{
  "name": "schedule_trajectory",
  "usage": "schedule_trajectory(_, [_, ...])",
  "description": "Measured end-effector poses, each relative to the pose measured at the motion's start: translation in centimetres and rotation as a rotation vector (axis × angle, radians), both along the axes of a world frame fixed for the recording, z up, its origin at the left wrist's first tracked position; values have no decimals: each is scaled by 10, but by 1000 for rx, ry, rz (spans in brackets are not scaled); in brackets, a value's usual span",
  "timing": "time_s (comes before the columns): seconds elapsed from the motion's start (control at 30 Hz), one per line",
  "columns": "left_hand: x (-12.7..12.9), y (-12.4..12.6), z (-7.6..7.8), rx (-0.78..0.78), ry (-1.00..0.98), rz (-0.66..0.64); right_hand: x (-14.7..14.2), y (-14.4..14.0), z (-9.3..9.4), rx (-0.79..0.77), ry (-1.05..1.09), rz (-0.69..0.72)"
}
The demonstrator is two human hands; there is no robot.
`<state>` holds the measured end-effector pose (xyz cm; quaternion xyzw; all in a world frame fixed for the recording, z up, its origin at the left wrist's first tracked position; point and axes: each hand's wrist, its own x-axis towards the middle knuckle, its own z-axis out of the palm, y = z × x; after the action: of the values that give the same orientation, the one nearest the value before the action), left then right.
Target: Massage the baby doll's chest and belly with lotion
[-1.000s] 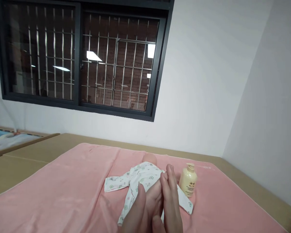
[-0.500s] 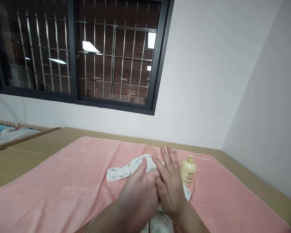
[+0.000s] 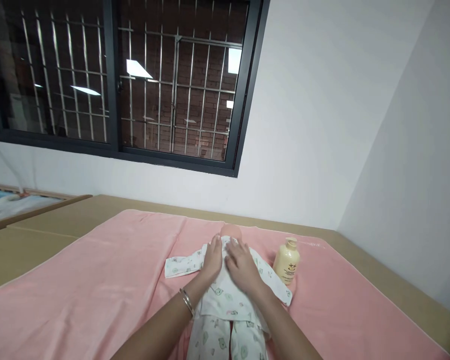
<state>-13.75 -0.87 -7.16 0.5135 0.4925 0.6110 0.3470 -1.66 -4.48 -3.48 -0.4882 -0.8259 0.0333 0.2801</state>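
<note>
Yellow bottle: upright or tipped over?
Upright: the yellow bottle stands on the pink blanket, its pump top uppermost.

"What colour is the blanket (image 3: 108, 280)?"
"Pink, pale-edged."
"The clothes (image 3: 227, 298) on it?"
"White, scattered with small green prints."
"And the bottle (image 3: 285, 261) near the blanket's far right corner?"
"Pale yellow, dark lettering."

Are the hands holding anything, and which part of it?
Nothing looks held: the left hand and right hand rest over the white shirt, near its top.
</note>
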Motion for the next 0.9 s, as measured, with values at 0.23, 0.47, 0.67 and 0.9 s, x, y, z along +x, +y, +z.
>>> schedule_trajectory(0.23, [7,-2,-22,35,70,69,-4,16,-20,-151,-126,-143])
schedule_trajectory(0.47, [5,-6,-18,30,17,72,-8,7,-23,-106,-202,18])
schedule_trajectory(0.67, [6,-5,-19,58,47,89,-2,22,-28,-140,-95,-320])
schedule_trajectory(0.9, [6,-7,-15,19,43,116,19,37,-30,-144,-25,-121])
